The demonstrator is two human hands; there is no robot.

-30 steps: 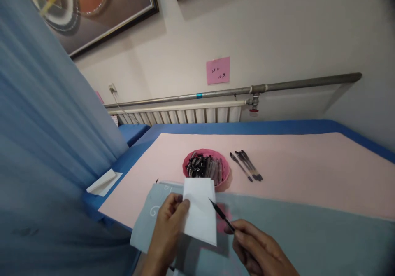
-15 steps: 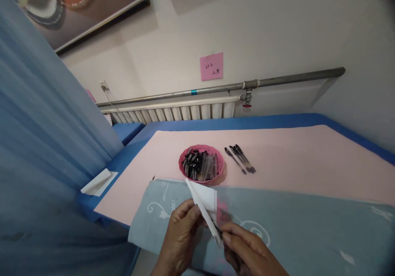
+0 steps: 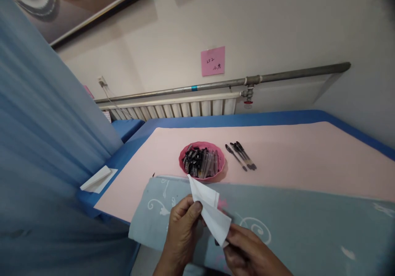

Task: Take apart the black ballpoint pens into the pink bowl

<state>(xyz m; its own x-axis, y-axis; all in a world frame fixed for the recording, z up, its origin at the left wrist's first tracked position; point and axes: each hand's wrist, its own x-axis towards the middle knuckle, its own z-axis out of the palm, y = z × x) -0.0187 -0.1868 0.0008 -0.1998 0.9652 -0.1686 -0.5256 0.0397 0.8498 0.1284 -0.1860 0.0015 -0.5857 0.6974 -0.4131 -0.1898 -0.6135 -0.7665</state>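
A folded white paper (image 3: 210, 212) is pinched at its left edge by my left hand (image 3: 182, 232), fingers closed on it. My right hand (image 3: 247, 253) is closed at the paper's lower right corner, gripping a black pen of which only a dark tip shows under the paper. Both hands hover over a grey-blue patterned cloth (image 3: 293, 222) at the near table edge. Beyond them stands a pink bowl (image 3: 202, 162) filled with several black pens, and a few loose black pens (image 3: 240, 156) lie to its right on the pink table cover (image 3: 308, 160).
A blue curtain (image 3: 40, 144) hangs along the left. A small stack of white paper (image 3: 97, 179) lies on the blue table edge at left. A radiator (image 3: 173, 109) and pipe run along the back wall, with a pink note (image 3: 212, 61) above.
The white paper was upright and flat a second ago; now it is folded and tilted down to the right, wrapped over the pen. My right hand moved in under the paper.
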